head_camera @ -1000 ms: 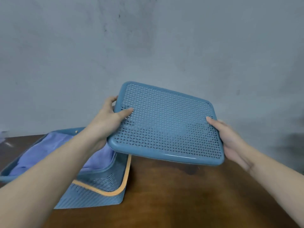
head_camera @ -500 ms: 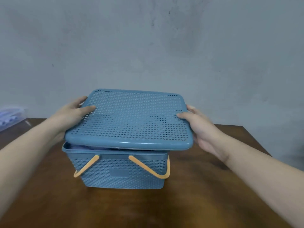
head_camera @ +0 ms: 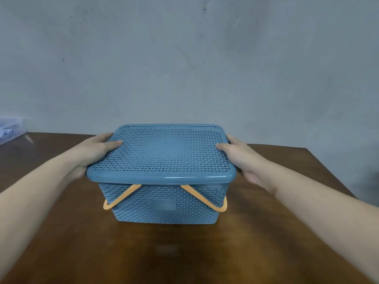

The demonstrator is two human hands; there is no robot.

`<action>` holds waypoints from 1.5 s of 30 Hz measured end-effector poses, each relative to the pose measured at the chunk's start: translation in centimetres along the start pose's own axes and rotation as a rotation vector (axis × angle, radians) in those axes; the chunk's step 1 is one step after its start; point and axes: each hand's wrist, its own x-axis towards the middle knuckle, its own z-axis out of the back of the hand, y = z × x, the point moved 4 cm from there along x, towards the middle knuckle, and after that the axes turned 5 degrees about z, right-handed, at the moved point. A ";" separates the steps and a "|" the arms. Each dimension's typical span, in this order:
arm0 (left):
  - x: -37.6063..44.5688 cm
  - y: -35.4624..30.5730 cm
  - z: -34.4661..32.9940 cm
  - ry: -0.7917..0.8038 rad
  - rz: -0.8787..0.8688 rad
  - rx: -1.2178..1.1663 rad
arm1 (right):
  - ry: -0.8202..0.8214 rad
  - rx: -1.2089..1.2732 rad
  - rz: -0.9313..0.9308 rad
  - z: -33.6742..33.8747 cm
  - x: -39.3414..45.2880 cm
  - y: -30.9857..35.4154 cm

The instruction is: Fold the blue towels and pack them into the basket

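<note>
A blue perforated basket (head_camera: 164, 206) with an orange handle (head_camera: 121, 198) hanging down its front stands in the middle of the brown table. Its blue perforated lid (head_camera: 164, 154) lies flat on the rim and covers the opening. My left hand (head_camera: 96, 150) grips the lid's left edge, thumb on top and fingers round the side. At the right edge my right hand (head_camera: 242, 156) holds the lid the same way. The blue towels are hidden inside the basket.
The wooden table (head_camera: 184, 253) ends at a right edge near my right forearm. A clear plastic item (head_camera: 10, 130) lies at the far left by the grey wall.
Both hands carried the lid from the right over to the basket and lowered it onto the rim. The towels seen earlier inside are now covered.
</note>
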 end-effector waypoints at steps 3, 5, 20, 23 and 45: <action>0.7 -0.5 -0.2 0.018 0.019 0.005 | -0.016 0.000 -0.009 0.3 0.4 -0.5; 1.0 -0.7 -0.2 0.035 0.023 0.043 | -0.024 0.004 -0.025 0.4 0.8 -0.7; 1.7 0.5 0.3 0.044 0.021 0.052 | 0.027 -0.139 0.008 0.4 0.6 -1.1; 1.8 0.3 0.2 0.050 0.021 0.077 | -0.009 -0.090 -0.011 0.3 0.8 -0.9; 2.7 1.7 0.1 -0.012 0.065 -0.108 | 0.031 -0.084 0.013 0.7 0.7 -2.7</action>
